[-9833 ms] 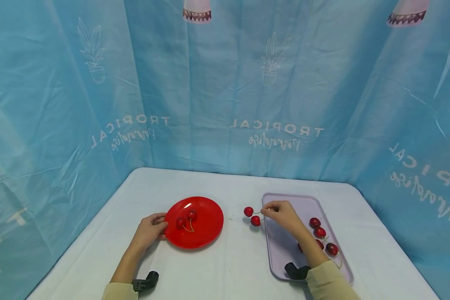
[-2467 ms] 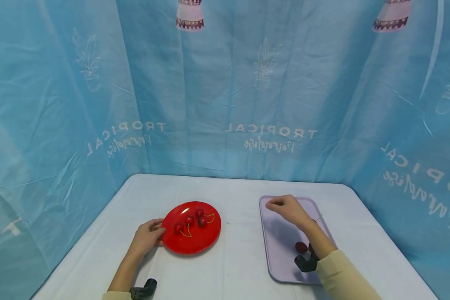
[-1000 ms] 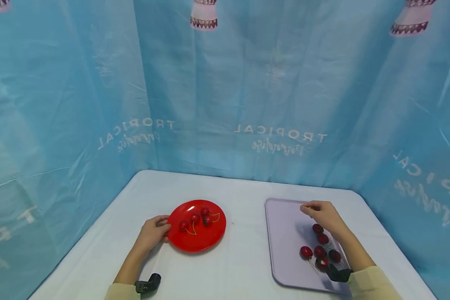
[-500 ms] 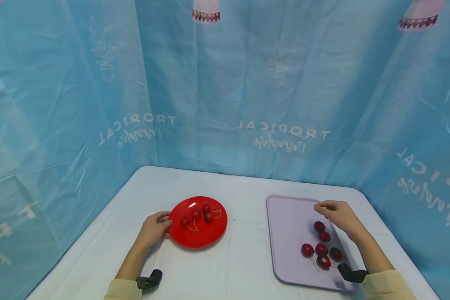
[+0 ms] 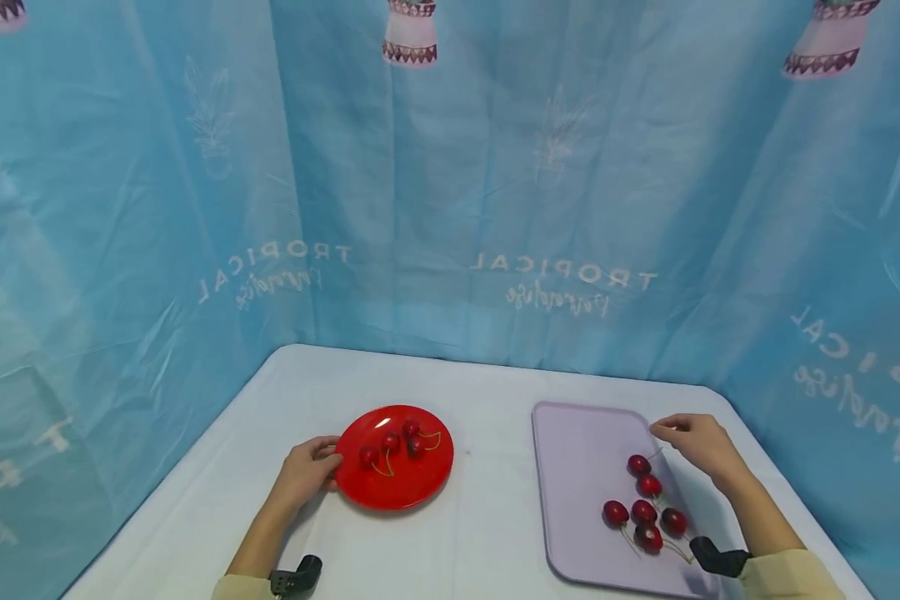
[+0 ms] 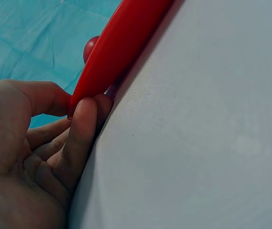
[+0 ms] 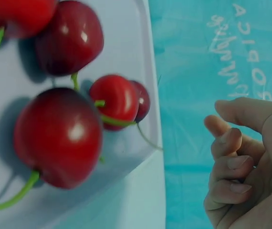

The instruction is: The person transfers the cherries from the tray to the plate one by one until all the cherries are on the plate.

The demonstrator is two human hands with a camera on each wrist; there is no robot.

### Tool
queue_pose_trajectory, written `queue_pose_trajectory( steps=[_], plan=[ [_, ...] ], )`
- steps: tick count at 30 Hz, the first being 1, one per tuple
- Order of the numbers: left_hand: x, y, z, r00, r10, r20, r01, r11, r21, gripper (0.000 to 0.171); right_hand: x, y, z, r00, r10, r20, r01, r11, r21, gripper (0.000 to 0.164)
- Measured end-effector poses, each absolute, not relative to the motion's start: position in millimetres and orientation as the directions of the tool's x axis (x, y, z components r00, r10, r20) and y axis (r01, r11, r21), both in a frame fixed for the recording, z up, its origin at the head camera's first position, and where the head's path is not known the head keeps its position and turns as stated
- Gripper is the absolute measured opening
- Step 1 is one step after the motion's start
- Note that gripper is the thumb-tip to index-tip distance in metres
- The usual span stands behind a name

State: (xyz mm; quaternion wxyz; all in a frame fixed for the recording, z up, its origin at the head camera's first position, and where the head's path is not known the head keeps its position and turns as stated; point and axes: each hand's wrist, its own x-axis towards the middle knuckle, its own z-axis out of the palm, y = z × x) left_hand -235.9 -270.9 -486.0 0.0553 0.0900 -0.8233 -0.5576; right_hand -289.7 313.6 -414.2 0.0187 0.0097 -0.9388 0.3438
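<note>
My left hand (image 5: 305, 471) holds the near-left rim of a red plate (image 5: 393, 490), pinching its edge (image 6: 112, 57) between thumb and fingers. On the plate lie two pairs of red cherries (image 5: 392, 442) with joined green stems. The right hand (image 5: 696, 437) hovers over the far right edge of a pale purple tray (image 5: 577, 475). Its fingers bend loosely, a gap showing between thumb and index finger (image 7: 241, 112), and nothing is held. Just below the fingertips is the thin stem of the tray's farthest cherry (image 5: 639, 465). Several dark red cherries (image 7: 59, 138) cluster in the tray's right half.
A white cloth (image 5: 487, 500) covers the table, with the plate left of centre and the tray on the right. Blue printed curtains (image 5: 450, 208) enclose the back and sides. Each wrist wears a black camera mount (image 5: 296, 577).
The cherry pair the right hand carried earlier now lies on the plate. That empty hand has since moved right across the tray to its far right edge. The left hand stays at the plate.
</note>
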Motion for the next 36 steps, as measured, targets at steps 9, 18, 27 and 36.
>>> queue_pose_trajectory(
  steps=[9,18,27,36],
  plan=[
    [-238.1,-272.4,-485.0,-0.979,-0.203,-0.001,-0.077,0.364,0.928,0.042,-292.8,322.9,-418.9,-1.000,-0.005,-0.001,-0.003,0.783,-0.622,0.048],
    [-239.0,-273.7,-485.0,-0.978,-0.207,-0.003,-0.082,0.372,0.925,0.041,-293.8,332.6,-419.0,-0.994,0.087,-0.070,0.111,0.778,-0.619,0.070],
    [-236.2,-270.6,-486.2,-0.979,-0.204,-0.016,-0.092,0.369,0.925,0.040,-293.7,337.6,-428.5,-0.981,0.128,-0.144,0.190,0.762,-0.619,0.076],
    [-239.6,-271.2,-485.1,-0.979,-0.205,-0.017,-0.094,0.370,0.924,0.040,-294.9,339.8,-432.7,-0.987,0.102,-0.123,0.157,0.762,-0.628,0.069]
  ],
)
